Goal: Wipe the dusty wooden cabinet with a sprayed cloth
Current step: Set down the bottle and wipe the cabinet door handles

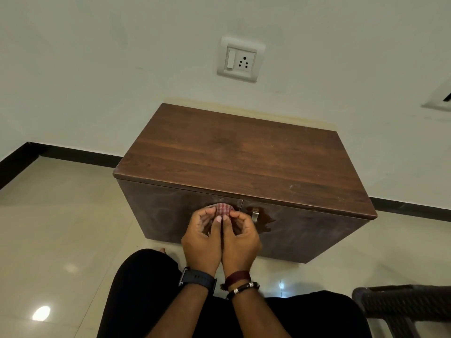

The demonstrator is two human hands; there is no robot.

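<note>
- The wooden cabinet [244, 167] stands on the tiled floor [61, 215] against a pale wall [97, 69], its brown top seen from above and its two darker doors facing the person.
- The left hand [202, 237] and the right hand [240, 239] are raised side by side in front of the doors, thumbs touching along their length, fingers curled inward.
- Between the fingertips of both hands sits a bunched red-and-white checked cloth [224, 209] — both hands pinch it, the left from the left side and the right from the right.
- The cloth is at the upper edge of the left door, just beside the seam where the two doors meet; whether it actually touches the door cannot be told.
- A metal handle [255, 214] shows on the right door, close to the right hand's knuckles.
- Just right of and below the handle, a darker, wet-looking patch [267, 223] marks the right door.
- The cabinet top carries faint pale smudges and specks, most visibly toward its front right corner.
- The left wrist wears a dark watch [199, 279]; the right wrist wears a maroon band [236, 276] and a black bracelet [241, 289] with metal beads.
- The person's legs in black trousers [146, 289] fill the bottom of the view — a bare toe peeks out near the cabinet's base.
- On the wall above the cabinet is a white switch-and-socket plate [240, 61].
- A black skirting strip [73, 154] runs along the foot of the wall.
- A dark woven chair [400, 306] edges in at the lower right.
</note>
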